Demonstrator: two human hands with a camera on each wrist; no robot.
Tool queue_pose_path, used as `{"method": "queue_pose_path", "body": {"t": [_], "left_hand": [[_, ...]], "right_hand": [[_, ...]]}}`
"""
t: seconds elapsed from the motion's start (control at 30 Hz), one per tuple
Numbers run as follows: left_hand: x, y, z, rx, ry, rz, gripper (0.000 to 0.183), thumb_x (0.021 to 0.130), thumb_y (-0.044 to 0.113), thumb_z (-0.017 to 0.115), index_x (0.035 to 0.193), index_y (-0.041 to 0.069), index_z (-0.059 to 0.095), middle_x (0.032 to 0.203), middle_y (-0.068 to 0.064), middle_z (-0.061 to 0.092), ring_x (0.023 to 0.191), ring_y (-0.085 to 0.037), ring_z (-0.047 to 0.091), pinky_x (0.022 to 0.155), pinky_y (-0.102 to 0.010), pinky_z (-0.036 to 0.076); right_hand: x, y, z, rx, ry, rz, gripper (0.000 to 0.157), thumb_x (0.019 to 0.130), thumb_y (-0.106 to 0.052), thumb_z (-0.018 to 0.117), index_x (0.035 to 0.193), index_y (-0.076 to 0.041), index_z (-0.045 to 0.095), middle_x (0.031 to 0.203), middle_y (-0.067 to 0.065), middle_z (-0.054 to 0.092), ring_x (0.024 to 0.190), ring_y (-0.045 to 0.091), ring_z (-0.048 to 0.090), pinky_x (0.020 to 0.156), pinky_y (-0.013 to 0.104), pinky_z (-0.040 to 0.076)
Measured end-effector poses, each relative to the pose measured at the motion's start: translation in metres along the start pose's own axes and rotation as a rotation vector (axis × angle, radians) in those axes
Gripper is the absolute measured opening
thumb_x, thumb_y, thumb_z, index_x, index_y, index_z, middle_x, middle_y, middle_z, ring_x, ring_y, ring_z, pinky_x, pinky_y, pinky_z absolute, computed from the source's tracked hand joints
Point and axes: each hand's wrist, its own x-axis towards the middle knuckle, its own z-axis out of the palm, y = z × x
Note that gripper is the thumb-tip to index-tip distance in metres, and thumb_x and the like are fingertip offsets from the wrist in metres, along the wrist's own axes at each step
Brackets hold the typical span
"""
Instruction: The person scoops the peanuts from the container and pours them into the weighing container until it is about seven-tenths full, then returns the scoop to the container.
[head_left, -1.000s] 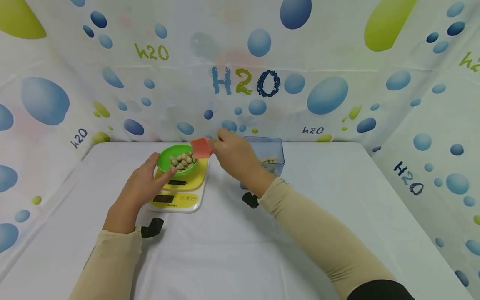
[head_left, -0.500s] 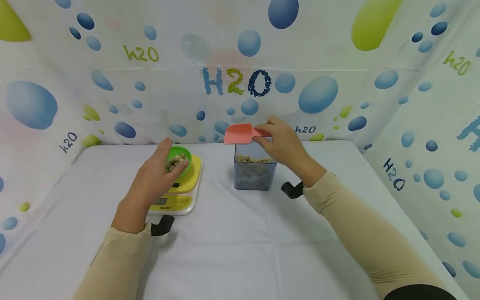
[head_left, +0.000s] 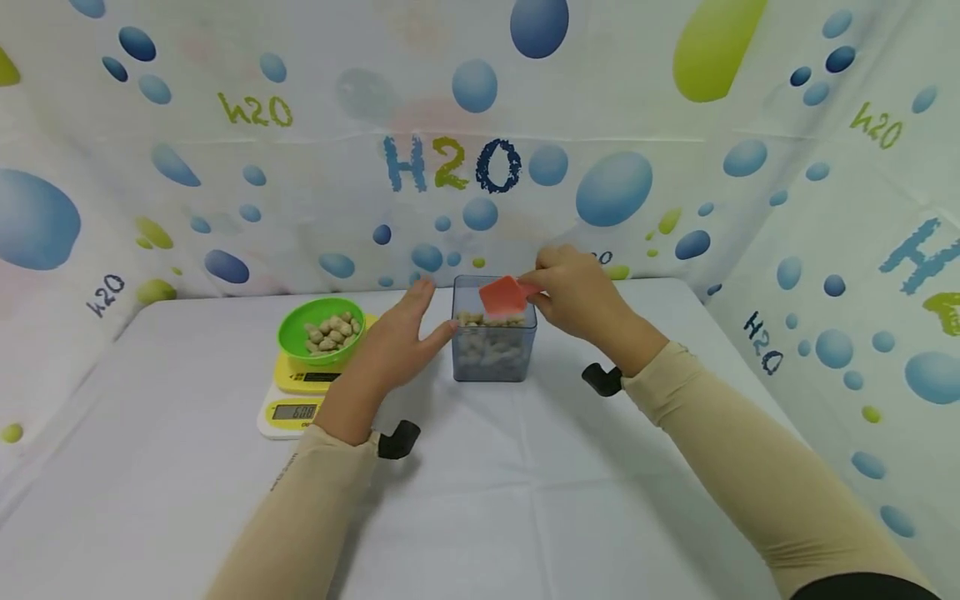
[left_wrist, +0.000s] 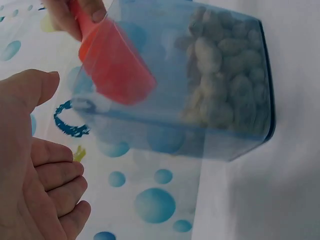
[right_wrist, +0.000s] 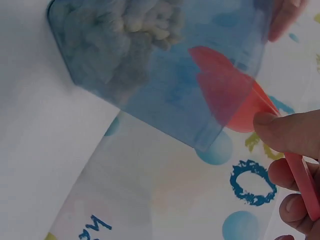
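Note:
My right hand (head_left: pixel 581 296) grips the handle of a red scoop (head_left: pixel 503 297), seen close up in the right wrist view with the thumb on top of the handle. Its blade dips inside a clear bluish plastic container (head_left: pixel 491 354), above the peanuts in their shells (left_wrist: pixel 232 70) that fill the lower part. Beside the container's left wall, my left hand (head_left: pixel 393 342) is held with fingers extended and thumb apart, holding nothing. To its left, a green bowl (head_left: pixel 288 329) of peanuts (head_left: pixel 330 333) sits on a yellow and white kitchen scale (head_left: pixel 282 421) with a lit display.
A white cloth covers the table (head_left: pixel 465 500). Behind it hangs a white curtain (head_left: pixel 315 192) printed with blue and green drops and H2O lettering. The left forearm partly hides the scale's right side.
The left hand has left the green bowl and moved right to the container. The scoop went from over the bowl to the right, then down into the container. The head view has shifted right.

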Motion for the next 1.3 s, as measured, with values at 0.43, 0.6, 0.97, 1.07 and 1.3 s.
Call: {"method": "queue_pose_path", "body": {"t": [0.43,0.6,0.97,1.07,1.3], "left_hand": [[0.011,0.005,0.031,-0.107,0.049,0.021,0.075,0.101,0.055,0.043,0.16,0.021,0.012,0.166,0.001,0.012,0.152,-0.022,0.017,0.122,-0.047,0.023],[0.015,0.006,0.033,-0.124,0.063,0.036,0.072,0.101,0.054,0.044,0.159,0.022,0.017,0.165,0.002,0.015,0.152,-0.02,0.018,0.121,-0.046,0.024],[0.021,0.009,0.037,-0.119,0.055,0.018,0.073,0.101,0.055,0.042,0.159,0.021,0.017,0.165,0.003,0.014,0.152,-0.02,0.018,0.122,-0.046,0.024],[0.023,0.009,0.037,-0.124,0.06,0.031,0.075,0.1,0.058,0.042,0.159,0.02,0.017,0.165,0.002,0.015,0.152,-0.02,0.019,0.121,-0.046,0.024],[0.029,0.012,0.036,-0.107,0.078,0.016,0.08,0.097,0.063,0.043,0.159,0.021,0.017,0.165,0.002,0.015,0.152,-0.019,0.018,0.121,-0.045,0.024]], "right_hand": [[0.021,-0.021,0.02,-0.383,-0.188,-0.149,0.015,0.083,-0.017,0.079,0.099,-0.02,0.078,0.089,0.003,0.069,0.077,0.025,0.063,0.068,0.037,0.048],[0.031,-0.02,0.024,-0.36,-0.284,-0.192,0.018,0.082,-0.017,0.081,0.099,-0.016,0.078,0.091,0.004,0.072,0.079,0.024,0.068,0.071,0.038,0.054],[0.037,0.004,0.023,-0.178,-0.399,-0.246,0.013,0.088,-0.008,0.073,0.097,-0.015,0.079,0.087,0.002,0.074,0.074,0.017,0.069,0.067,0.03,0.057],[0.04,0.007,0.016,-0.116,-0.432,-0.196,0.016,0.089,-0.006,0.07,0.099,-0.014,0.079,0.088,0.002,0.073,0.076,0.018,0.069,0.07,0.031,0.059],[0.049,0.001,0.019,-0.228,-0.4,-0.197,0.019,0.085,-0.008,0.076,0.101,-0.018,0.079,0.089,0.001,0.073,0.078,0.02,0.069,0.072,0.033,0.056]]}}
